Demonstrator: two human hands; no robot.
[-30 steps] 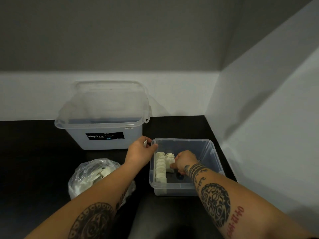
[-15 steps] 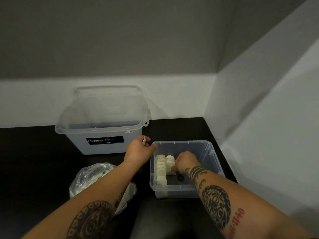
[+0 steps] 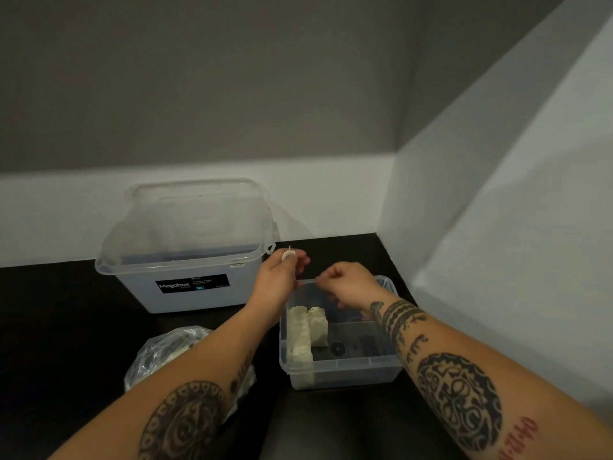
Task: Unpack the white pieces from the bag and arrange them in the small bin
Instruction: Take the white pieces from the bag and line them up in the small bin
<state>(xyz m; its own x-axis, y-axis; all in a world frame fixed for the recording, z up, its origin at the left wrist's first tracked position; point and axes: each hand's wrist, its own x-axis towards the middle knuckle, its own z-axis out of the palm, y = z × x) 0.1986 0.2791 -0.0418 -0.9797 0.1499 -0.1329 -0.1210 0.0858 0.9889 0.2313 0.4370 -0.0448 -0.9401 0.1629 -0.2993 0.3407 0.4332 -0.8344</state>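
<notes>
**Two hands above the small bin (image 3: 351, 373)**

At the left, the clear bag (image 3: 166, 353) lies on the dark table, near a large tub (image 3: 185, 293). The left hand (image 3: 277, 283) pinches one white piece (image 3: 286, 255) over the bin's far left corner. Stacked pieces (image 3: 300, 333) line the bin's left wall. The right hand (image 3: 350, 287) hangs above, fingers curled; whether it grasps anything cannot be told.

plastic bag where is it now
Head view, lower left: the plastic bag lies on the dark table, left of the small bin, nearer than the Megabox tub.
</notes>
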